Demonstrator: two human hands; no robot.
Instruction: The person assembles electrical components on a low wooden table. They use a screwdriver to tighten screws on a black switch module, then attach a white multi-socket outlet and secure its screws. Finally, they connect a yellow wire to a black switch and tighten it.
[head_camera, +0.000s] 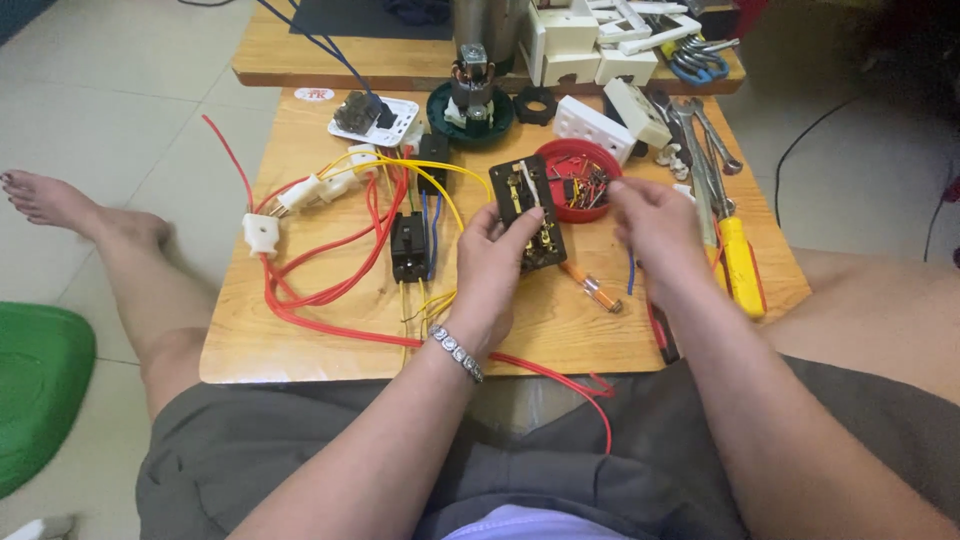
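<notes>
Wooden surface (300, 340), low and set across the person's lap over pale tiled floor; a second wooden board (400, 62) lies beyond it, carrying white socket housings (575, 40). Landmark: black switch plate (527, 205), held tilted above the middle of the surface. Left hand (490, 265): grip closed on the plate's lower end, thumb across its face. Right hand (655, 225): just right of the plate, fingers pinched together; blurred, so whether anything small sits between them cannot be told. Red bowl (590, 180) of small coloured parts: touching or just behind the plate's upper right corner. Red wire (330, 290) and yellow wire (440, 190): tangled left of the plate, with two white plugs (262, 235) and a black socket block (408, 245). Yellow-handled screwdriver (742, 265) and spanners (705, 150): right of the plate. Orange tester screwdriver (595, 290): just below it. Risks, judged: a small part could drop from the pinch and be lost among the wires; the plate could nudge the bowl and spill it; a loose red loop hanging off the near edge could snag a knee.
</notes>
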